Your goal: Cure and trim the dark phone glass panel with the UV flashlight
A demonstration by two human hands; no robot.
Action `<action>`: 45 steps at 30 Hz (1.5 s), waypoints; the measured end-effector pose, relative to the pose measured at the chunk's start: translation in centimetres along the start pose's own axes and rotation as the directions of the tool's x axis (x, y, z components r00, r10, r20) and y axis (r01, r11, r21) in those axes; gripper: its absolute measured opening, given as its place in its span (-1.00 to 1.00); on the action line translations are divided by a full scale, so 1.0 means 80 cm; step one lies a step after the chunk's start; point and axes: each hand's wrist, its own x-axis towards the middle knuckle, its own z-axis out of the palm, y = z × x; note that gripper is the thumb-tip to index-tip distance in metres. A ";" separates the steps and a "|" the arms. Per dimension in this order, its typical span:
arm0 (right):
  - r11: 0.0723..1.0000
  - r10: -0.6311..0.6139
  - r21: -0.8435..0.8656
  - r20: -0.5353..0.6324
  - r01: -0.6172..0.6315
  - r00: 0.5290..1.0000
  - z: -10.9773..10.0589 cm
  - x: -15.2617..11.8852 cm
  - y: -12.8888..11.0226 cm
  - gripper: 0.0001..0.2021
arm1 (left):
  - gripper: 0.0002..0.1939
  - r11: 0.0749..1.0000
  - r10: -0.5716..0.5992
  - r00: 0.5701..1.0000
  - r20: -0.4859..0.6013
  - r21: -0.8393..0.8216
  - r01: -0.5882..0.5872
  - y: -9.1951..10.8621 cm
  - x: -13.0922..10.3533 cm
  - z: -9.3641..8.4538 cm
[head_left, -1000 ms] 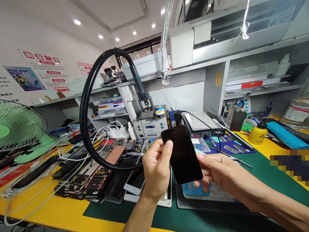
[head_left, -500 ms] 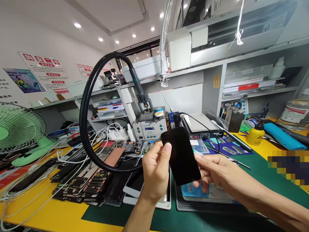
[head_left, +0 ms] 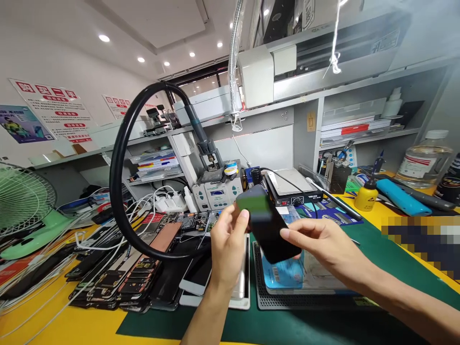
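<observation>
Centre of the frame: left hand (head_left: 228,239) and right hand (head_left: 319,242) are both clamped on the dark phone (head_left: 268,223), tilted above the blue packet (head_left: 282,272), its glossy face turned up, presumably so light rakes across the glass for viewing.

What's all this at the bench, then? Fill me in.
A person holds a black phone-like slab in both bare hands, above a green mat. The left hand grips its left side, thumb on the dark face; the right hand holds its right edge. To the left lie stacks of phone parts and, behind them, a machine with a thick black hose.
</observation>
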 end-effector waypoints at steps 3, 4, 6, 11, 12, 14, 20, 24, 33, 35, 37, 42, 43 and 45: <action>0.827 -0.492 -0.413 -0.200 0.382 0.847 -0.010 0.002 0.005 -0.80 | -0.58 0.983 0.108 0.982 -0.152 0.161 -0.083 0.000 -0.003 0.003; 0.686 -0.651 -0.568 -0.200 0.455 0.732 -0.014 0.003 0.007 -0.88 | -0.61 0.975 0.120 0.983 -0.142 0.205 -0.089 0.001 -0.005 0.004; 0.402 -0.835 -0.785 -0.104 0.471 0.541 -0.019 0.006 0.011 -0.90 | -0.69 0.972 0.100 0.995 -0.012 0.214 -0.095 0.002 -0.010 0.008; 0.148 -0.900 -0.897 0.053 0.417 0.433 -0.019 0.006 0.014 -0.76 | -0.76 0.993 0.039 0.959 0.279 0.096 -0.069 0.009 -0.024 0.022; 0.145 -0.899 -0.897 0.058 0.419 0.434 -0.017 0.006 0.015 -0.75 | -0.78 0.995 0.030 0.952 0.303 0.083 -0.058 0.010 -0.026 0.024; 0.138 -0.894 -0.896 0.070 0.422 0.442 -0.014 0.005 0.019 -0.75 | -0.80 0.997 0.037 0.939 0.341 0.048 -0.057 0.013 -0.029 0.028; 0.144 -0.861 -0.893 0.099 0.427 0.499 -0.009 0.007 0.037 -0.76 | -0.80 0.999 0.016 0.967 0.253 0.044 -0.028 0.001 -0.030 0.030; 0.136 -0.857 -0.882 0.124 0.451 0.500 -0.005 0.009 0.036 -0.76 | -0.68 0.990 -0.133 0.969 0.208 0.065 0.122 -0.019 -0.026 0.023; 0.574 -0.745 -0.639 -0.147 0.512 0.651 -0.009 0.011 0.022 -0.66 | -0.71 0.976 -0.193 0.974 0.119 -0.078 0.203 -0.019 -0.014 0.016; 0.861 -0.483 -0.351 -0.337 0.368 0.808 -0.020 0.016 0.018 -0.63 | -0.69 0.974 -0.193 0.970 0.149 -0.088 0.208 -0.015 -0.014 0.015; 0.990 -0.098 0.068 -0.289 0.123 0.952 -0.030 0.023 0.014 -0.56 | -0.67 0.975 -0.186 0.964 0.189 -0.084 0.204 -0.013 -0.014 0.015; 0.928 0.117 0.350 0.052 -0.128 0.992 -0.042 0.035 0.020 -0.57 | -0.63 0.977 -0.204 0.943 0.265 -0.003 0.212 -0.014 -0.015 0.014; 0.919 0.127 0.366 0.081 -0.148 0.989 -0.041 0.035 0.022 -0.59 | -0.62 0.978 -0.203 0.941 0.270 0.010 0.209 -0.015 -0.014 0.013; 0.907 0.139 0.384 0.116 -0.174 0.983 -0.039 0.034 0.023 -0.62 | -0.62 0.981 -0.189 0.947 0.261 0.021 0.190 -0.016 -0.012 0.013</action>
